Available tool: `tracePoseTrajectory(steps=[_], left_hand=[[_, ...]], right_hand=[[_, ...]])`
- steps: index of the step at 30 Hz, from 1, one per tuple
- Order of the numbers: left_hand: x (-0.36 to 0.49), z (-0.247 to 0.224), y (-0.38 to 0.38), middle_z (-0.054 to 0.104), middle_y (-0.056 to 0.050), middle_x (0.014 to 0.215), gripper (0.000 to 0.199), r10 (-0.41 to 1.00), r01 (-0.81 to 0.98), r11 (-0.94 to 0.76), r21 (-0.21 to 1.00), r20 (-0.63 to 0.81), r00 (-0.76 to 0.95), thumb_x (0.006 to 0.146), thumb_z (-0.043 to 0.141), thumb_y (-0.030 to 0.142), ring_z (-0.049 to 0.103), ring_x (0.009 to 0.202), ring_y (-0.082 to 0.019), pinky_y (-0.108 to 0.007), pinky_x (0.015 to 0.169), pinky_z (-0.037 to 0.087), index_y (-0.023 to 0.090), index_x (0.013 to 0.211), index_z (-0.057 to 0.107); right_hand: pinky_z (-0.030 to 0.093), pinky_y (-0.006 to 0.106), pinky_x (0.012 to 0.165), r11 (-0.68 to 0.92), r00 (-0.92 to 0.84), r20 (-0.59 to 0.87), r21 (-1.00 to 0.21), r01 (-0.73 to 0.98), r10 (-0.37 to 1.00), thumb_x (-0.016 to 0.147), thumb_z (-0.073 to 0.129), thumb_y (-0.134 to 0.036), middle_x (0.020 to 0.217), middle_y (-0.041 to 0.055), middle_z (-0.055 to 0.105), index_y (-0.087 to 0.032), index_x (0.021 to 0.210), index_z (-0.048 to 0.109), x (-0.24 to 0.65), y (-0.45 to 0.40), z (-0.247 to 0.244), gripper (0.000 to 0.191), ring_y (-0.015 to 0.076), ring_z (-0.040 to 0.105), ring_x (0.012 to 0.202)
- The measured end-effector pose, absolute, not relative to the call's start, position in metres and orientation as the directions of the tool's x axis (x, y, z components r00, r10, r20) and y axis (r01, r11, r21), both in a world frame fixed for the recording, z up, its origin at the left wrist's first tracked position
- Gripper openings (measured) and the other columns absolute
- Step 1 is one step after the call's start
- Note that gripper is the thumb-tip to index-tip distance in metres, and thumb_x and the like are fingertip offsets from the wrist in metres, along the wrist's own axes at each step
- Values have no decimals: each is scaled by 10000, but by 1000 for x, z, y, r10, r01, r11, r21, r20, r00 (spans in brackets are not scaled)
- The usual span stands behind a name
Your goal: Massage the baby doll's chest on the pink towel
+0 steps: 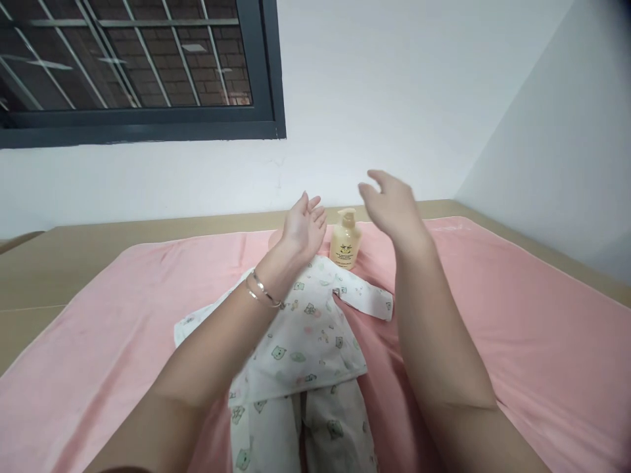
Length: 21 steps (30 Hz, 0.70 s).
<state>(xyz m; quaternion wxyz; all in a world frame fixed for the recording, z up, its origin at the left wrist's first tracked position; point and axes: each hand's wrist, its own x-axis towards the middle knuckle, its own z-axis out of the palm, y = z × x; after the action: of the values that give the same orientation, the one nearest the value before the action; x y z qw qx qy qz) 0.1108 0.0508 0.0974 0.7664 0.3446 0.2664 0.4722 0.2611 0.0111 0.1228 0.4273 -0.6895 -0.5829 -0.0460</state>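
Observation:
My left hand (305,226) is raised with its palm turned up and its fingers stretched, holding nothing. Up and to the right of the pump bottle, my right hand (392,200) hangs in the air, thumb and finger apart, also with nothing in it. The pale yellow pump bottle (345,244) stands upright between the two hands. Below them lies a small white long-sleeved top (310,348) printed with green animal faces. Matching trousers (335,427) extend from under its hem. Behind my left wrist a rounded pinkish thing (274,238) shows only in part; I cannot tell its kind.
A pink cloth (517,328) covers most of the wooden surface (34,276) beneath the clothes. White walls (394,85) rise at the back and right. A dark-framed window (269,98) with bars is at the upper left. Two bracelets (263,290) circle my left wrist.

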Motion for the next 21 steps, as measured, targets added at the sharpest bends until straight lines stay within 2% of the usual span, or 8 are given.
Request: tracePoseTrajectory(steps=[3,5,7,11,15,18,21], left_hand=[[124,95,68,364,-211,1572,617,898,-616,393,682,-142,416,992,367,468,344,1485,-228,-310,1140,401,91,1479,379],[130,92,78,463,-229,1494,623,883,-641,435,632,-160,442,998,351,457,485,1388,-235,-293,1044,492,66,1482,357],[132,89,86,565,-228,1384,616,862,-642,478,600,-178,475,1007,317,454,612,1241,-238,-300,940,556,61,1480,352],[131,85,90,638,-223,1276,647,804,-581,545,605,-177,568,1008,267,481,687,1103,-271,-376,889,580,65,1500,322],[128,90,84,662,-212,1223,623,788,-549,549,630,-171,592,1008,282,460,686,1104,-265,-368,900,570,66,1488,339],[120,93,72,666,-199,1169,516,819,-515,535,669,-261,511,1004,326,381,687,1067,-244,-335,876,571,79,1408,434],[101,95,52,650,-174,1187,430,848,-524,513,680,-304,435,971,419,315,665,1108,-246,-338,904,562,145,1360,486]], right_hand=[[294,551,1187,4,241,507,-434,901,828,995,329,-374,1547,236,377,-17,1420,466,254,34,101,571,378,311,1468],[240,549,1208,0,195,474,-380,925,859,1003,308,-388,1592,240,286,-5,1461,409,245,42,91,605,377,230,1501],[199,537,1223,-1,145,424,-322,947,894,1007,282,-363,1593,246,277,19,1465,393,237,46,85,607,364,201,1512],[206,493,1223,-41,132,388,-233,971,912,996,259,-288,1533,264,385,66,1393,464,227,50,77,570,342,285,1482],[200,519,1207,-117,180,475,-160,980,861,999,278,-309,1468,267,473,54,1342,523,223,55,66,556,352,372,1432],[161,553,1209,-151,189,539,-114,982,821,1001,292,-345,1468,284,463,57,1327,539,219,56,58,573,363,347,1443],[131,548,1219,-170,198,549,-102,980,812,1005,298,-391,1494,292,424,68,1352,513,215,54,54,614,364,317,1457]])
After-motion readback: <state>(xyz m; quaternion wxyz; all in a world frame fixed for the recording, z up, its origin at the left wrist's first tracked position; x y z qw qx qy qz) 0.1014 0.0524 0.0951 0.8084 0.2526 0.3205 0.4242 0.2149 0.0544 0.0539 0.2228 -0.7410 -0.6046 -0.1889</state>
